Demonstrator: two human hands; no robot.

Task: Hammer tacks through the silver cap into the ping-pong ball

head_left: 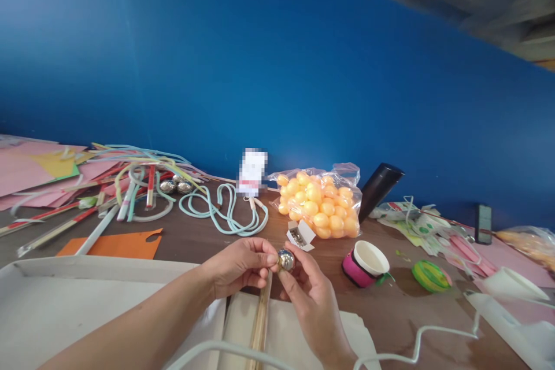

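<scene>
My right hand [310, 298] grips a shiny silver ball [286, 260] between thumb and fingers, above the near part of the table. Thumb and fingertips of my left hand [245, 266] are pinched together at the ball's left side, where a small gold-coloured bit shows; what they hold is mostly hidden. Below both hands runs a long wooden stick [259, 329], lying over pale sheets [321, 329]. Just beyond the ball stands a small open white box [301, 235] with tiny metal pieces inside.
Behind the box lies a clear bag of orange balls [321, 205]. To the right are a white-and-magenta cup [368, 264], a green tape roll [431, 276] and a black cylinder [379, 191]. Left are a light-blue cord [225, 214], silver balls [176, 185], and a white tray [87, 266].
</scene>
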